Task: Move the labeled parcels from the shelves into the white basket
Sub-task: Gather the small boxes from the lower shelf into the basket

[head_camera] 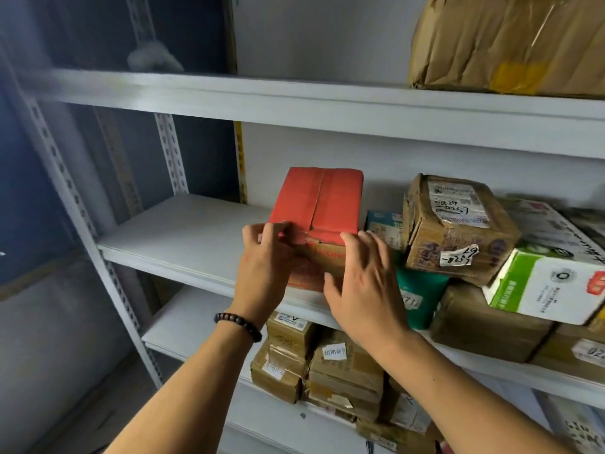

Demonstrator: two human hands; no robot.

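Far left: bare stretch of the white metal middle shelf [183, 231], smooth and flat, slotted grey upright [62, 178] beside it.

Left hand [265, 257], beaded bracelet at the wrist: fingers curled over the near left top corner of the red-topped rectangular cardboard parcel [319, 204]. Grip closed on that corner. Parcel standing on the middle shelf at its front edge, upper face smooth red with a taped centre seam, front face brown board, scuffed. No label visible from this angle (may sit on a hidden face).

Right hand [363, 283]: fingers spread against the near right corner and front face, pressing rather than clamped; grip half open.

Right of the parcel: crumpled brown cardboard box with a white printed label [458, 231], tilted, resting on a teal soft-plastic mailer [419, 296] and close beside the red parcel. Further right, white-and-green printed carton [550, 283], also tilted.

Risks, as judgement:
- Slip likely if lifted by corners only; smooth red face gives little friction.
- Dragging outward could brush the tilted stack alongside and topple it off the shelf.
- Taped seam lifting at the front; possible tear under finger pull.

White basket not in view.
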